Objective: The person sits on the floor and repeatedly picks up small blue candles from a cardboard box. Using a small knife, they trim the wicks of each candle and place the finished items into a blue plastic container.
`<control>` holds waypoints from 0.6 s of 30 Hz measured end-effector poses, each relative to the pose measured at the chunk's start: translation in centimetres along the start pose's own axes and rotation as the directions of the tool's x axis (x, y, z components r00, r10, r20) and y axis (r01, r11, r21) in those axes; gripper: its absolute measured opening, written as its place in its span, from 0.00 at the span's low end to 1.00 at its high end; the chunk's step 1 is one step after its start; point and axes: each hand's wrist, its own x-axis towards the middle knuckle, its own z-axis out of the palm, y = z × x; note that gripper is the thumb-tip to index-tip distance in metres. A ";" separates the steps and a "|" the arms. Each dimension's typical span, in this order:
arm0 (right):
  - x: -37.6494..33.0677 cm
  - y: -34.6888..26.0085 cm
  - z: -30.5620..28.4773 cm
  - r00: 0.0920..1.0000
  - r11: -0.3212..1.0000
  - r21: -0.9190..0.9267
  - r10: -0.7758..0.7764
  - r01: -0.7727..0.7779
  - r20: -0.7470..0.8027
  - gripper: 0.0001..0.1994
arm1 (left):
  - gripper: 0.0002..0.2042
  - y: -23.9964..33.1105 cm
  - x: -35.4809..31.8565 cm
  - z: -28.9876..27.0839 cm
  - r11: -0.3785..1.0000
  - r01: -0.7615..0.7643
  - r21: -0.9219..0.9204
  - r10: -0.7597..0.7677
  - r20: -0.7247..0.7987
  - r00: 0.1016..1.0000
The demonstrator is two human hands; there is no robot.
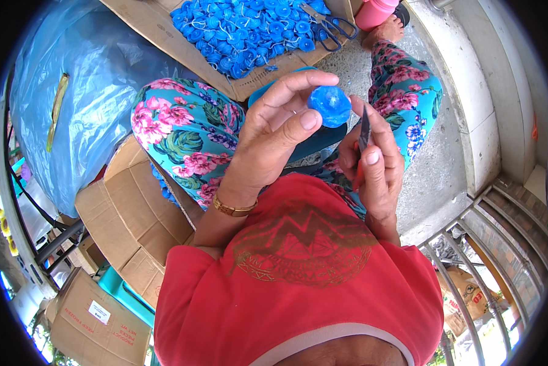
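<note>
Between the thumb and fingers of my left hand (273, 125) is a small, round, faceted blue piece (329, 106), waxy-looking, with a paler middle facing up. Its exact kind I cannot make out. My right hand (380, 168) grips a knife (365, 129) by its orange-red handle, which the fingers mostly hide. The dark blade points up and stands just right of the blue piece; whether they touch is hard to tell. Beyond both hands, a cardboard box (149, 27) holds many small blue cup-shaped pieces (240, 36) with white strings.
Scissors (335, 30) with dark blue handles lie at that box's right corner, near a pink container (374, 13). An open cardboard box (140, 213) and a large clear plastic bag (97, 79) are at my left. Metal railings (481, 280) stand at the lower right.
</note>
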 end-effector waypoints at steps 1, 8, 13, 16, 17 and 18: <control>0.1 0.1 0.0 1.000 0.995 0.100 0.011 -0.010 -0.003 0.25 | 0.23 -0.1 0.1 -0.2 1.000 0.003 -0.024 -0.003 0.022 1.000; 0.3 0.0 0.4 0.999 0.998 0.044 -0.046 0.047 -0.024 0.23 | 0.20 -0.5 -0.1 -0.2 0.893 0.154 -0.422 -0.158 0.026 0.987; 0.4 -0.2 0.3 0.999 0.999 0.012 -0.034 0.034 -0.013 0.22 | 0.22 -0.5 -0.3 0.1 0.923 0.192 -0.334 -0.221 -0.051 0.974; 0.4 -0.1 0.2 0.997 0.996 -0.060 -0.068 0.069 0.020 0.21 | 0.22 -0.4 -0.3 0.6 0.973 0.144 -0.181 -0.159 -0.074 0.985; 0.6 -0.4 0.5 0.996 0.994 -0.057 -0.086 0.088 0.032 0.21 | 0.22 -0.1 -0.3 0.9 0.981 0.152 -0.121 -0.165 -0.099 0.981; 0.6 -0.6 0.6 0.994 0.992 -0.078 -0.098 0.101 0.042 0.20 | 0.21 0.2 -0.2 1.3 0.985 0.162 -0.061 -0.169 -0.124 0.978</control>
